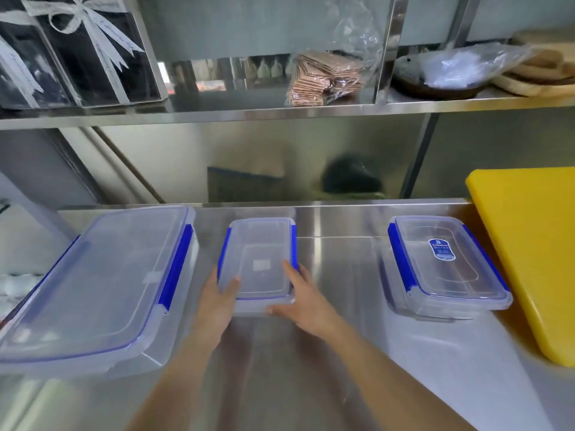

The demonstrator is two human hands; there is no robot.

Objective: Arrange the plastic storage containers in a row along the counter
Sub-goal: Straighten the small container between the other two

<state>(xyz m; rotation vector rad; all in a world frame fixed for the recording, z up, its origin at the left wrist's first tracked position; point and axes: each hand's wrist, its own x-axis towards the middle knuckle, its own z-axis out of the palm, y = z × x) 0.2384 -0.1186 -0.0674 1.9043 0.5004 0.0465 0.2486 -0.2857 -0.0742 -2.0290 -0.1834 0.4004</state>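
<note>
Three clear plastic containers with blue clips stand on the steel counter (336, 269). The large container (102, 284) is at the left. The small container (259, 256) is in the middle. A medium container (441, 262) with a blue label on its lid stands at the right. My left hand (217, 303) grips the small container's near left corner, thumb on the lid. My right hand (303, 301) holds its near right corner, fingers along the right side. All lids are on.
A thick yellow cutting board (529, 244) lies at the counter's right end, close to the medium container. Above, a steel shelf (280, 110) carries a dark gift box with ribbon (71, 48), a bag of brown packets (326, 77) and wooden boards (538, 73).
</note>
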